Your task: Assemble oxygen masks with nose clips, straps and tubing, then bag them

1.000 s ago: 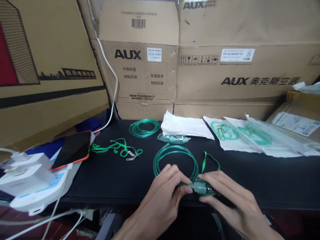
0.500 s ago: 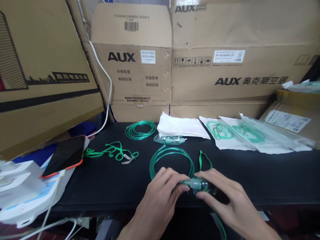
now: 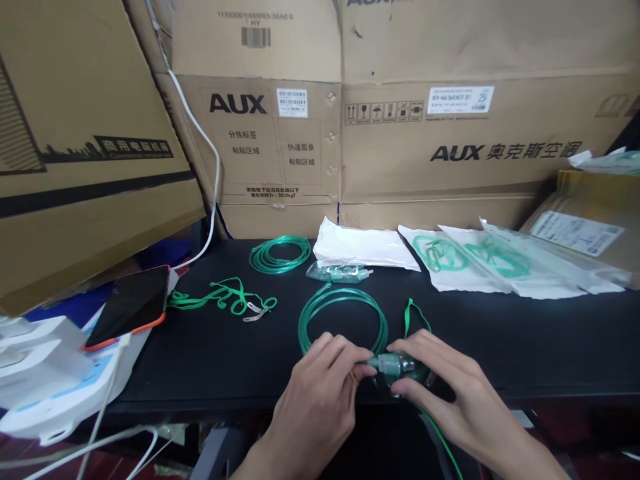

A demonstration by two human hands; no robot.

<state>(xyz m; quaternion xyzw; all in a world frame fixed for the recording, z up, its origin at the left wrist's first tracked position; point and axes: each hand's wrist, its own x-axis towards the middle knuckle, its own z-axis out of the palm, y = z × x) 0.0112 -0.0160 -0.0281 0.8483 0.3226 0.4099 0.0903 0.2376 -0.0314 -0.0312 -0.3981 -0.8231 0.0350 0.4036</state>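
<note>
Green-tinted mask (image 3: 421, 376) is resting in the right hand's (image 3: 463, 390) fingers near the front edge of the tabletop (image 3: 225, 360), its pale connector (image 3: 389, 364) pointing toward the left hand's (image 3: 320, 393) fingers. Those left fingers are pinching narrowly on a green tube (image 3: 303, 323) right beside the connector, probably because a grip so near the end is keeping soft tubing straight; I cannot tell how deeply it is seated. The right fingers are curving more widely around the mask, apparently bracing it without squashing it. Just beyond the left fingers, the tube's coil is lying flat, presumably leaving slack within reach. One green strap (image 3: 408, 319) is rising beyond the right fingers; another (image 3: 443, 440) is trailing below them. Farther out, a second coil (image 3: 270, 267) and a bagged mask (image 3: 340, 272) are lying beyond the fingers, while flat packets (image 3: 485, 283) are lying well to their right.
</note>
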